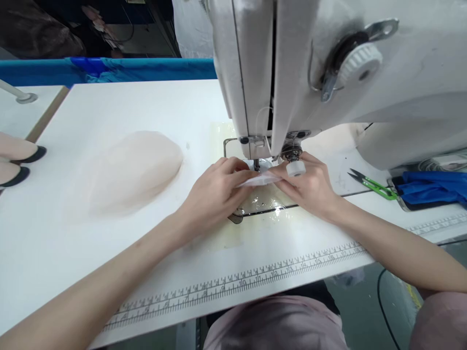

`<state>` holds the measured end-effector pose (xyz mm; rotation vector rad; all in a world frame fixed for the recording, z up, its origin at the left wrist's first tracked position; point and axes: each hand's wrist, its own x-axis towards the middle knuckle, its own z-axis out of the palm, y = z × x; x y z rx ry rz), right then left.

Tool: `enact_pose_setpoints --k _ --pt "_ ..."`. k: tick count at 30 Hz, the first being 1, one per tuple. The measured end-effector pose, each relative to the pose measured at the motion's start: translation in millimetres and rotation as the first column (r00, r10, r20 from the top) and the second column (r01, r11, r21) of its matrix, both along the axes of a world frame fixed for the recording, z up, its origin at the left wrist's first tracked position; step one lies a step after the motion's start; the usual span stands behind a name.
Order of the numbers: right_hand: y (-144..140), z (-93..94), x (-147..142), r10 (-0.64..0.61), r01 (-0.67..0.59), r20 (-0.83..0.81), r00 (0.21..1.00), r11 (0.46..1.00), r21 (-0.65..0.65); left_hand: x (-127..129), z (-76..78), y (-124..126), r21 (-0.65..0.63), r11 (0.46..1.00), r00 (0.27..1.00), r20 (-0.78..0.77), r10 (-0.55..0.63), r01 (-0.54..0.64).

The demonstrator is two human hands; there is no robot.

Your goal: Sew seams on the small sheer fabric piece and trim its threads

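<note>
Near the frame's centre, the left hand [215,190] and right hand [312,187] hold a sheer white piece [260,179] in pinched fingers [239,179], just before the sewing machine's [251,73] presser foot [257,165]; green-handled snips [378,187] lie far right.

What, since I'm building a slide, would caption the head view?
Left hand and right hand hold sheer white fabric at the presser foot of a sewing machine.

Sewing workshop, by look of it. Large sewing machine [295,63] set on white surface [120,107], ruler markings [270,275] along front edge. Green-handled snips [379,188] at right, pale sheer fabric [142,167] at left. Another person [93,14] partly visible beyond blue cloth strip [156,70].
</note>
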<state>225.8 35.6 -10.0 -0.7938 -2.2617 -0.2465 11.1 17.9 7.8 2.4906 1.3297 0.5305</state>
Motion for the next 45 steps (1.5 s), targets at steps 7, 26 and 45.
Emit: enact_pose_setpoints --k 7,26,45 --pt "2.3 -5.9 -3.9 -0.093 0.088 -0.044 0.995 0.991 -0.100 0.4 8.2 23.0 -0.293 0.956 0.973 0.227 0.038 0.032" --pt "-12.9 -0.4 -0.6 0.068 -0.053 0.057 0.996 0.971 -0.234 -11.9 -15.6 -13.5 0.234 0.951 0.979 -0.017 -0.205 0.203" --pt "-13.9 -0.2 -4.0 0.062 -0.063 -0.013 0.998 0.949 -0.310 9.8 8.2 -14.1 -0.067 0.996 0.991 0.118 0.062 -0.055"
